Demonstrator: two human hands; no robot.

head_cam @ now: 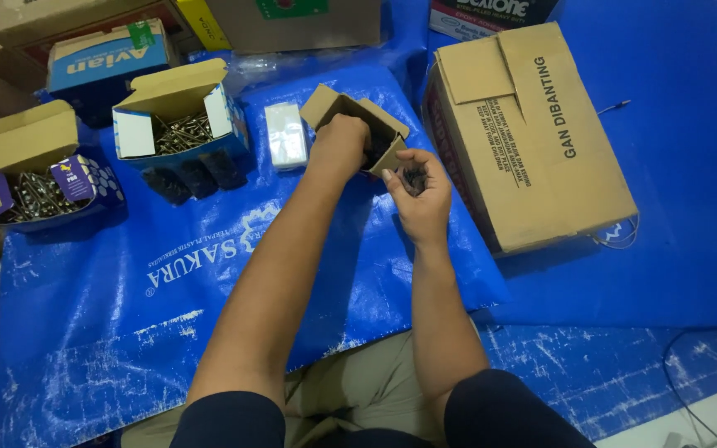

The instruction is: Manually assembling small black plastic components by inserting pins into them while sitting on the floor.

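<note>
At upper centre of the frame, a small open cardboard box (358,124) is gripped by the left hand (340,143), tilted, its mouth turned toward lower right. Dark screws (412,178) are cupped in the half-open right hand (418,195).

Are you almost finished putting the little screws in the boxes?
Hard to say how near the end. Looks done: two open boxes on the blue tarp already hold heaps of screws. In hand: the left hand tips a small cardboard box, and the right hand cups dark screws. Left: the big carton sits closed.
</note>
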